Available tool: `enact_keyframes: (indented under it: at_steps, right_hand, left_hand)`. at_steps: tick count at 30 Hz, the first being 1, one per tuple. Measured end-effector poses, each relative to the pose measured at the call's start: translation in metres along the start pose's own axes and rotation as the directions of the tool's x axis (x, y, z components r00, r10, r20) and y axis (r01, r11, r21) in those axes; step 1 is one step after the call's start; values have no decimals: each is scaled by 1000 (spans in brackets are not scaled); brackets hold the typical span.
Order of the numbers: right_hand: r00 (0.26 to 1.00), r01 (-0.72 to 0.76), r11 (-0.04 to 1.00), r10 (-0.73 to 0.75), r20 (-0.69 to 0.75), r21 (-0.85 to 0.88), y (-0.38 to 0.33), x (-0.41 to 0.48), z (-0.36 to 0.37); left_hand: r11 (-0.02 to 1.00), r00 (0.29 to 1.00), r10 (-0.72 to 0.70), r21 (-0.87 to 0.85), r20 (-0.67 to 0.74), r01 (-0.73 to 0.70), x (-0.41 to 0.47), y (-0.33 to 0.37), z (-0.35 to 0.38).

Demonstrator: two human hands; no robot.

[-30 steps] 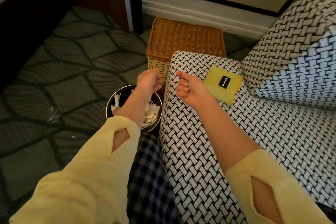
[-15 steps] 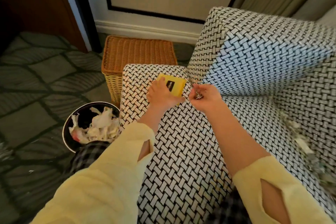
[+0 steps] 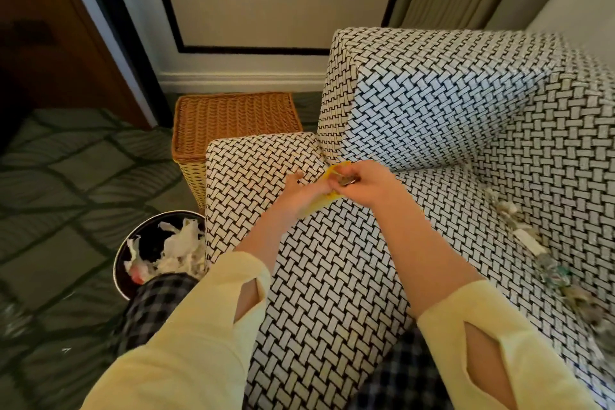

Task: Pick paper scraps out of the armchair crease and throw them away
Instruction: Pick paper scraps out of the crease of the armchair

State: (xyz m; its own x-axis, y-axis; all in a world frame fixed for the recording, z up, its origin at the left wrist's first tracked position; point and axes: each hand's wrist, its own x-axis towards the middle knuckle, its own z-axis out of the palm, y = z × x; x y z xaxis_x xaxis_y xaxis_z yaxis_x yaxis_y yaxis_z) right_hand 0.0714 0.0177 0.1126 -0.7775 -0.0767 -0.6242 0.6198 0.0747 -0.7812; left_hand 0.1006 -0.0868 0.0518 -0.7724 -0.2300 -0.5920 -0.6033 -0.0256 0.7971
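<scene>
Both hands meet at the back of the black-and-white woven armchair's (image 3: 332,276) left armrest. My left hand (image 3: 301,191) holds a yellow packet (image 3: 314,208) against the fabric. My right hand (image 3: 366,183) has curled fingers and pinches the packet's upper edge; a small shiny bit shows at its fingers. Several paper scraps (image 3: 519,230) lie along the crease between seat and right side, away from both hands. A round dark bin (image 3: 117,271) holding crumpled white paper stands on the floor left of the armrest.
A wicker basket (image 3: 233,116) stands behind the armrest against the wall. Green patterned carpet (image 3: 66,176) lies to the left. My checked trouser leg (image 3: 156,303) overlaps the bin's near rim. The chair's back cushion (image 3: 449,103) rises just beyond my hands.
My left hand left the bin and moved onto the yellow packet on the armrest. My right hand joined it there, and the packet is now bent up between both hands. The view swung right.
</scene>
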Motion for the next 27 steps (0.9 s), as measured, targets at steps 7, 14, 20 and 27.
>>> enact_keyframes:
  at_steps: [7,14,20,27]
  right_hand:
    - [945,-232,900,119,304,370,-17,-1,-24]
    - [908,-293,877,130,397,382,-19,-12,-44]
    - [918,-265,851,79,389,453,-23,-16,-59]
    - [958,-135,864,-12,287,485,-22,0,-60]
  left_hand:
    - [982,998,-13,-187,66,25,-18,4,9]
    - [971,996,9,-238,83,12,-40,7,20]
    - [941,997,-11,-338,80,37,-44,6,33]
    - [894,999,-50,-445,10,49,-28,6,32]
